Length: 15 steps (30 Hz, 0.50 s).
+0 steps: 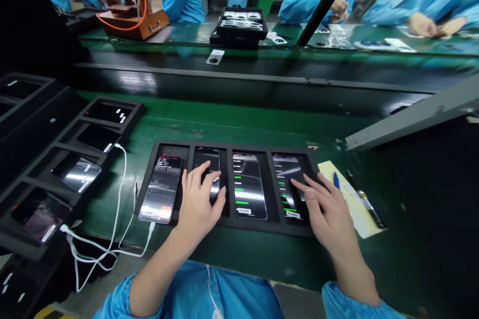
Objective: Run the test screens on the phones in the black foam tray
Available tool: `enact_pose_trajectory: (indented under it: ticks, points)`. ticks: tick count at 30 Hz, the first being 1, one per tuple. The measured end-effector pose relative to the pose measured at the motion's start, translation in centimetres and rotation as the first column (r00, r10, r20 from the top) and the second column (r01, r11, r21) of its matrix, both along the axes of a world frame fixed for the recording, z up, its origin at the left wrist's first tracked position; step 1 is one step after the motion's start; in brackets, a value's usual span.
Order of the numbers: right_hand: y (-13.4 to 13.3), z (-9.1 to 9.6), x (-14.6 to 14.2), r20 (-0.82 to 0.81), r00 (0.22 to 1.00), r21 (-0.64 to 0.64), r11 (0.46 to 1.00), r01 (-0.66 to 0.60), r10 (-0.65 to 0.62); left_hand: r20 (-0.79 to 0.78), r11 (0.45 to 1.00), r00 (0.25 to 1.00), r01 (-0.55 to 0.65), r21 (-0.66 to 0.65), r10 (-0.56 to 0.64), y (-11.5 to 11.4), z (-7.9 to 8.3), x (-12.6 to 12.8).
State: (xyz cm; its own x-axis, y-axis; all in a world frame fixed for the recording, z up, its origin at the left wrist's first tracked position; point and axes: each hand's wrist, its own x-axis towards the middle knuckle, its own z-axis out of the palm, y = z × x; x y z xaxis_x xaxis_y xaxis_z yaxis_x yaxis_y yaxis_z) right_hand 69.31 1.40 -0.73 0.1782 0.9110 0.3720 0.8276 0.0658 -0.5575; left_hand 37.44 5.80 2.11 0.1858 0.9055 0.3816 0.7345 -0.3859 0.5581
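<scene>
A black foam tray (229, 184) in front of me holds smartphones in its slots. My left hand (200, 193) is over the second phone (213, 157), fingers apart, partly hiding its dark screen. At the far left of the tray, a phone (161, 187) shows red and white text and has a white cable (151, 232) at its lower end. The third phone (249, 187) displays a list with white and green lines. My right hand (325, 204) reaches over the rightmost phone (286, 174), its index finger at the screen with a similar list; the fingers are spread and hold nothing.
On the left, another foam tray (65, 142) carries several phones, with white cables (119, 189) running beside it. A yellow paper (352, 204), a blue pen (336, 180) and a dark pen lie at right. Across the bench, people in blue work near a black tray (239, 35).
</scene>
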Motion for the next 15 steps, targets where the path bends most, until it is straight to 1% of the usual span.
enact_pose_trajectory:
  ticks: [2,5,8,15]
  points:
    - [-0.11,0.32,-0.09,-0.056,0.998,0.078,0.997,-0.02,0.025,0.001,1.0,1.0,0.001,0.003,-0.001,0.01,0.0,0.0]
    - [-0.27,0.73,-0.25,-0.106,0.994,0.154,0.988,0.006,0.011,0.0,1.0,1.0,0.006,0.005,-0.006,0.01,0.04,-0.02]
    - [-0.28,0.82,-0.35,-0.096,0.995,0.165,0.986,0.031,-0.015,0.0,1.0,1.0,0.008,0.001,-0.008,-0.01,0.1,-0.04]
    - [-0.12,0.69,-0.62,-0.046,0.999,0.147,0.989,0.029,-0.022,0.003,1.0,1.0,0.012,0.002,-0.012,-0.02,0.12,-0.09]
